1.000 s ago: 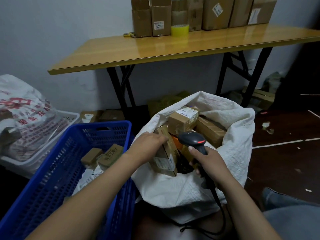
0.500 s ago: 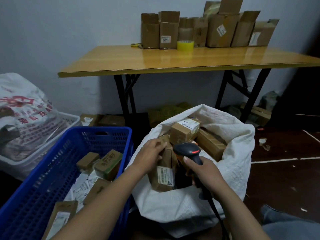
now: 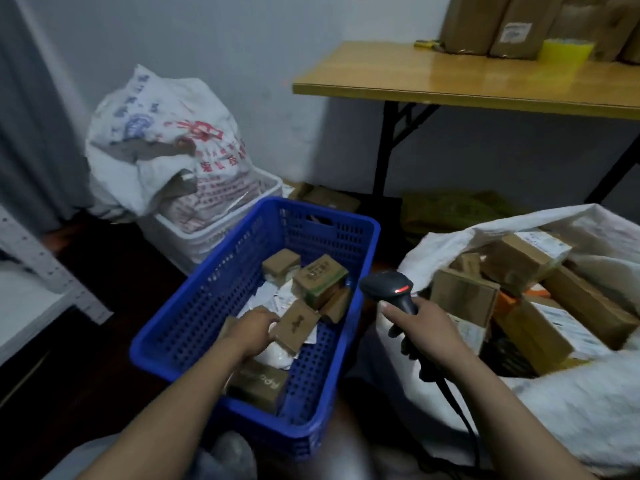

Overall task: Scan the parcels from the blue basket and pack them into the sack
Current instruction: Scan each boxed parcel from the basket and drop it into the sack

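Note:
The blue basket (image 3: pixel 207 285) stands on the floor in front of me and holds several small brown parcels and white mailers. Inside it, my left hand (image 3: pixel 254 329) closes its fingers and thumb on the left edge of a small brown parcel (image 3: pixel 296 325). In my right hand (image 3: pixel 427 329) I grip the black scanner (image 3: pixel 389 289), whose red light is on, between the basket and the sack. The white sack (image 3: pixel 554 410) lies open at the right, with several cardboard parcels (image 3: pixel 464 296) inside.
A white basket (image 3: pixel 211 240) with a full printed sack (image 3: pixel 166 143) stands behind the blue one. At upper right a wooden table (image 3: pixel 433 77) carries cardboard boxes (image 3: pixel 512 29) and a yellow tape roll (image 3: pixel 564 51). A white shelf (image 3: pixel 31 303) is at the left.
My left hand has let go of the parcel in the sack and moved left into the blue basket. My view has swung left. The right hand still holds the scanner.

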